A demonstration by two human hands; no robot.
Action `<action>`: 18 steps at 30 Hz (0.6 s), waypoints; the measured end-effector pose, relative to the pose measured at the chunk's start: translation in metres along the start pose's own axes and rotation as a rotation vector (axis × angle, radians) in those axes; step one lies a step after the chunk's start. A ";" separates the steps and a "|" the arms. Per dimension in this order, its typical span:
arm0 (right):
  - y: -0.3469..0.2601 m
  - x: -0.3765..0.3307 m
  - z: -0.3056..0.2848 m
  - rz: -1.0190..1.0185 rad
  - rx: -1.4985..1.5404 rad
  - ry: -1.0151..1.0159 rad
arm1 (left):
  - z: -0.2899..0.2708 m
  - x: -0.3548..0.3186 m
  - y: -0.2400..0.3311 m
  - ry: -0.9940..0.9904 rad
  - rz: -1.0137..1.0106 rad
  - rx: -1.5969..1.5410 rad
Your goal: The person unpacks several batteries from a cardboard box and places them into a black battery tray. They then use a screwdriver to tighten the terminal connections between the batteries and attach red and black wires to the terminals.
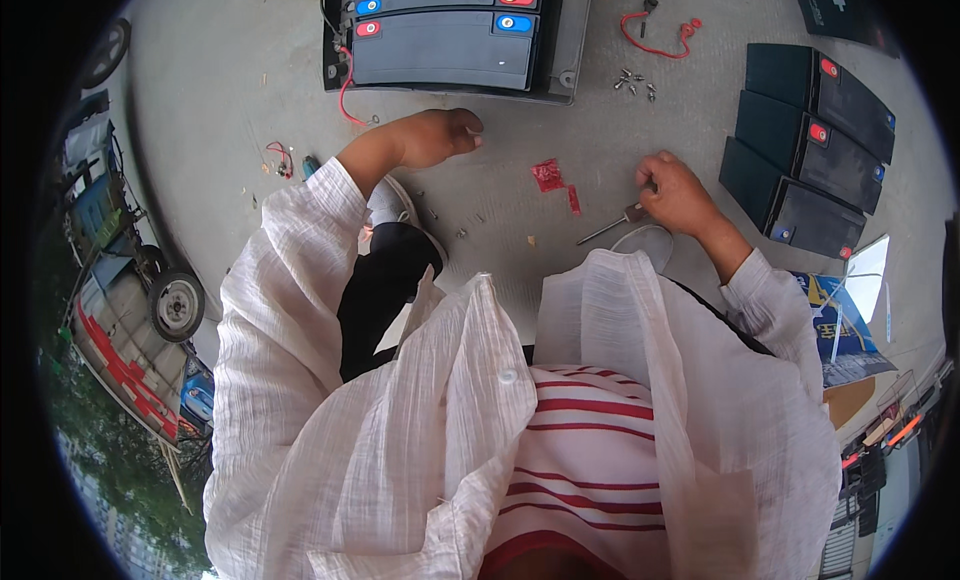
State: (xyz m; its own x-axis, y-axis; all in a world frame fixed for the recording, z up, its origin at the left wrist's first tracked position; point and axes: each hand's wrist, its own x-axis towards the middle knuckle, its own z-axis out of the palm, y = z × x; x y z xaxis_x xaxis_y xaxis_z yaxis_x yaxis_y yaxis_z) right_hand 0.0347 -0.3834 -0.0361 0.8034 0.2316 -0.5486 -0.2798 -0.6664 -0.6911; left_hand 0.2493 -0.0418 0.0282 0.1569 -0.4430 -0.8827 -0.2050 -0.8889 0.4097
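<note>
My right hand [676,192] is closed around the handle of a screwdriver [612,224], whose metal shaft points left and down over the grey concrete floor [230,70]. My left hand [436,136] hovers over the floor with fingers curled and nothing in it, just below a tray of dark grey batteries [445,35] with red and blue terminal caps. Red scraps [553,180] lie on the floor between my hands. Small screws [468,226] are scattered near my white shoe [392,202].
Three more dark batteries [808,150] lie in a row at the right. A red wire [655,35] and several bolts [634,81] lie near the tray. A small cart with a wheel [176,305] stands at the left. A blue box [838,325] sits at right.
</note>
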 end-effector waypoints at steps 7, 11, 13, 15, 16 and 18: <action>-0.002 -0.024 0.009 -0.145 -0.669 -0.101 | -0.033 -0.022 0.017 -0.139 -0.056 0.241; 0.007 -0.021 0.024 -0.184 -0.731 -0.094 | -0.041 -0.021 0.027 -0.118 -0.069 0.288; 0.011 -0.021 0.024 -0.225 -0.695 -0.084 | -0.041 -0.020 0.028 -0.074 -0.084 0.290; 0.013 -0.021 0.022 -0.279 -0.651 -0.061 | -0.042 -0.022 0.027 -0.096 -0.074 0.283; 0.008 -0.021 0.019 -0.273 -0.609 -0.074 | -0.039 -0.023 0.025 -0.109 -0.069 0.275; -0.004 -0.021 0.010 -0.259 -0.523 -0.098 | -0.033 -0.025 0.014 -0.123 -0.103 0.224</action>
State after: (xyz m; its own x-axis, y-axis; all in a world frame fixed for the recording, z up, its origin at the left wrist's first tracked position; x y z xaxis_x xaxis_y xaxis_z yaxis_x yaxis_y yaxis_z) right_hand 0.0137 -0.3782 -0.0261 0.7517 0.4811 -0.4511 0.2353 -0.8347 -0.4980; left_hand 0.2746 -0.0468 0.0633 0.0726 -0.3221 -0.9439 -0.4049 -0.8744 0.2672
